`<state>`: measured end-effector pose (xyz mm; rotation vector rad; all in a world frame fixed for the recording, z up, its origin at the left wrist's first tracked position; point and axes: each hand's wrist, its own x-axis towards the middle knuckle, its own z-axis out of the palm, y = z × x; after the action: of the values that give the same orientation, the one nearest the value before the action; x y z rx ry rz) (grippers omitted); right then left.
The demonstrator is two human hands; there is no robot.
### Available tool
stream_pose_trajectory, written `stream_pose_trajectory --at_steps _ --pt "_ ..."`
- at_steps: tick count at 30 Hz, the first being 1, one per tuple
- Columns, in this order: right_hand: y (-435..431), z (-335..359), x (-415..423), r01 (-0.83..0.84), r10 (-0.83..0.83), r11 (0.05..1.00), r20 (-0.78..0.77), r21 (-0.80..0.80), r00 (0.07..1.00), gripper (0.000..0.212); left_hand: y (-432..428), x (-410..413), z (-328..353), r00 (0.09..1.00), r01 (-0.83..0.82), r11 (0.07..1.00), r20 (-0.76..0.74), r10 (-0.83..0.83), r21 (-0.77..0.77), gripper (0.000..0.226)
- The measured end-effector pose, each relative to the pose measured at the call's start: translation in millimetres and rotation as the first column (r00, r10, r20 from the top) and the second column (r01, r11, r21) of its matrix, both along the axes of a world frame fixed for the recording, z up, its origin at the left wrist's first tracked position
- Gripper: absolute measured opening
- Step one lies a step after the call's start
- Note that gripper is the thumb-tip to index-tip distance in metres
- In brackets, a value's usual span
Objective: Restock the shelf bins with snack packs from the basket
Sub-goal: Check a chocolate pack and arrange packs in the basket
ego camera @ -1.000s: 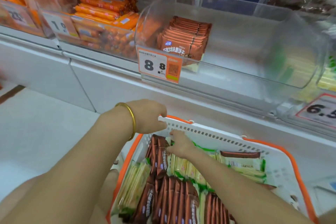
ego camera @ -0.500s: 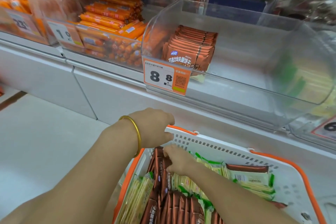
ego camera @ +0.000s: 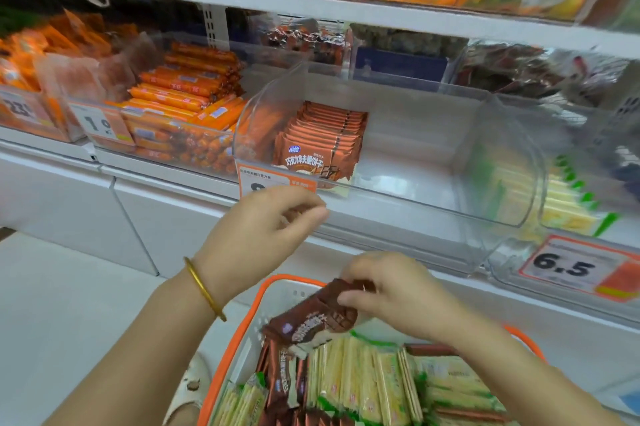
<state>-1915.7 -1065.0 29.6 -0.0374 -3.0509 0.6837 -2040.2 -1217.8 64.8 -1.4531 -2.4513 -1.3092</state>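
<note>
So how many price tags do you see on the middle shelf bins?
4: far-left tag, sausage bin tag, wafer bin tag half behind the left hand, 6.5 tag at right. Others may be hidden.

We list: one brown wafer pack (ego camera: pixel 311 320), tilted, pinched above our basket (ego camera: pixel 291 294), white with orange rim, holding pale green packs (ego camera: pixel 363 387). Clear shelf bin (ego camera: pixel 415 218): brown packs (ego camera: pixel 322 138) upright at its left.
</note>
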Motion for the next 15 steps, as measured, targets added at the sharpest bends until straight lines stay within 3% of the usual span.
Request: stream_pose_trajectory --at_steps 2,4,7,10,13,15 --pt "5.9 39.9 10.8 0.111 -0.142 0.953 -0.091 -0.281 0.986 0.014 1.3 -0.6 6.7 0.984 -0.027 0.991 0.18 0.003 0.132 0.025" --pt "13.6 62.2 12.2 0.152 -0.272 0.821 -0.143 -0.55 0.952 0.012 2.6 -3.0 11.8 0.947 -0.056 0.972 0.32 -0.02 0.228 0.03" --pt "20.8 75.1 3.8 0.137 -0.372 0.659 -0.161 -0.74 0.914 0.014 5.6 -6.5 16.1 0.908 -0.087 0.949 0.415 -0.049 0.303 0.032" --pt "24.4 86.5 -11.2 0.148 -0.363 0.621 -0.114 -0.77 0.925 0.012 11.8 -10.6 19.0 0.904 -0.134 0.917 0.426 -0.042 0.375 0.038" --pt "29.0 104.5 -33.5 0.198 -0.316 0.75 -0.078 -0.631 0.946 0.023 18.5 -17.6 25.2 0.93 -0.189 0.889 0.368 0.026 0.416 0.041" --pt "36.7 114.3 -51.5 0.247 -0.349 0.787 -0.078 -0.565 0.934 0.021 23.7 -21.7 26.5 0.941 -0.233 0.872 0.328 0.09 0.43 0.049"
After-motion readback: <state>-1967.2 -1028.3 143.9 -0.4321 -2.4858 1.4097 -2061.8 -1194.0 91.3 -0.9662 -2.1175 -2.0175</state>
